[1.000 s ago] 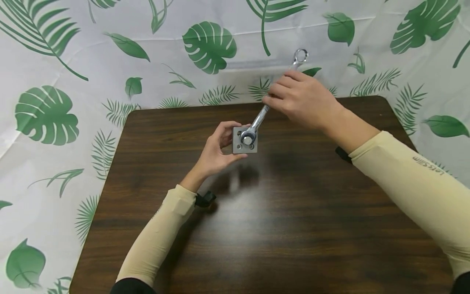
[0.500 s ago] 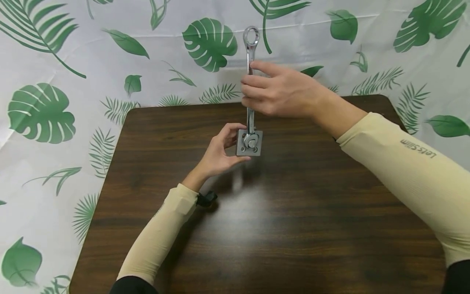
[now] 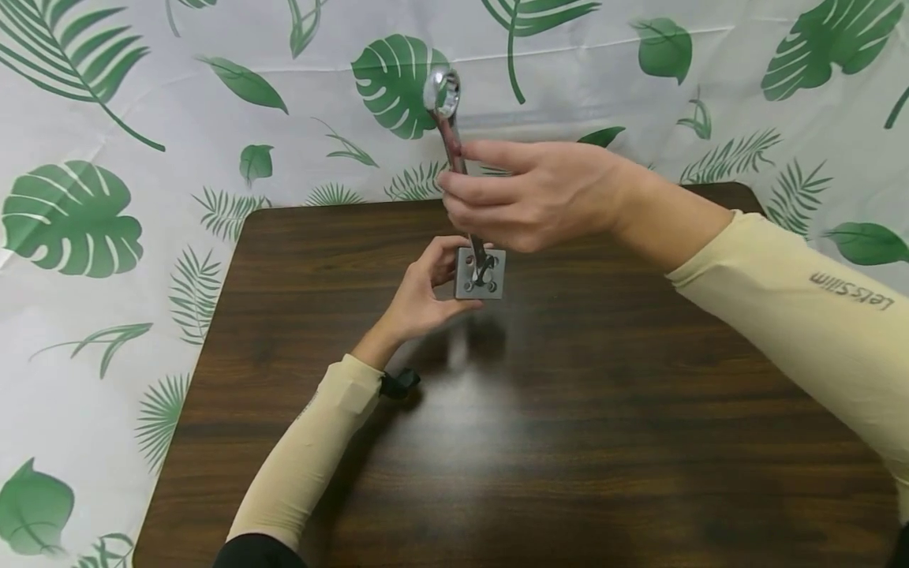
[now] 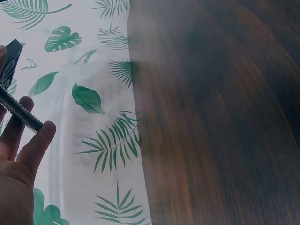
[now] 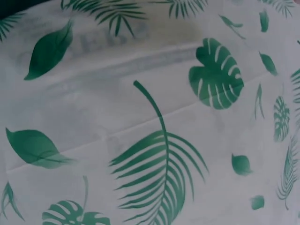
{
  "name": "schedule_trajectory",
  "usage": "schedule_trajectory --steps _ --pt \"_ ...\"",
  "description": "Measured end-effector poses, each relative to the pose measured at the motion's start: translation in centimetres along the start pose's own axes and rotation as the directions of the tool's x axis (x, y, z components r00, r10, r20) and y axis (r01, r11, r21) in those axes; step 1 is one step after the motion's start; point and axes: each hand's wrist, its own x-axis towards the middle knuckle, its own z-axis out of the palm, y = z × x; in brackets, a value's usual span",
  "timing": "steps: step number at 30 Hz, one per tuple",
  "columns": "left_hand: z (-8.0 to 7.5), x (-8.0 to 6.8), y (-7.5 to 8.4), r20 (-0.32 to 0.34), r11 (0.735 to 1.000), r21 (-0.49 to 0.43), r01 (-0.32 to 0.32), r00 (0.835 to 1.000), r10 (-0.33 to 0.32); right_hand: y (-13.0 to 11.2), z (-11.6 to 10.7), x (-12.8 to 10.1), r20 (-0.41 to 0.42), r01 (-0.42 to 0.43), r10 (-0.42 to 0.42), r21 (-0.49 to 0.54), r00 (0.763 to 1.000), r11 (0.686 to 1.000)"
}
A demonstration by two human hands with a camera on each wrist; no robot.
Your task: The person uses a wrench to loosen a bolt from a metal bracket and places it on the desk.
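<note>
My left hand (image 3: 417,298) grips a square grey metal block (image 3: 498,276) by its edges, thumb below and fingers above. Small holes surround a bolt at the middle of its face. In the left wrist view, the threaded bolt shank (image 4: 21,111) sticks out behind the block (image 4: 10,63), its end close to a fingertip. My right hand (image 3: 536,193) holds a shiny wrench (image 3: 452,146) by its shaft. The wrench's ring end tilts up and left; its lower end lies over the bolt head. Whether it still fits around the head, I cannot tell. The right wrist view shows neither hand nor wrench.
A dark wood-grain table (image 3: 604,410) lies beneath both hands. Behind it and along the left side hangs a white cloth (image 3: 284,150) printed with green leaves.
The wrench has swung from leaning right, through upright, to leaning left, and its upper end now tips nearer the camera. My right hand moved left with it. The left hand barely shifted.
</note>
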Motion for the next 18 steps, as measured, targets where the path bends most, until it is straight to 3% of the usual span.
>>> schedule_trajectory --steps 6,10,12,14,18 --pt "0.1 -0.2 -1.7 -0.004 1.000 -0.022 0.008 1.000 -0.008 0.0 -1.2 -0.5 -0.089 -0.189 0.188 -0.011 0.978 0.982" --pt "0.1 -0.1 -1.0 -0.009 0.998 -0.056 -0.009 1.000 0.009 -0.6 -1.6 -1.3 -0.055 -0.382 0.382 0.010 0.923 0.924" --pt "0.1 0.0 -0.1 -0.013 0.998 -0.062 -0.014 1.000 0.013 -1.2 -1.7 -2.0 0.000 -0.485 0.485 0.015 0.874 0.874" --pt "0.0 -0.1 0.1 -0.023 0.999 -0.048 -0.006 1.000 0.004 -2.0 -1.8 -2.7 0.060 -0.594 0.592 0.023 0.804 0.804" --pt "-0.2 -0.3 0.3 -0.046 1.000 -0.023 0.015 0.999 -0.016 -4.6 -1.8 -4.3 0.233 -0.786 0.755 0.085 0.613 0.612"
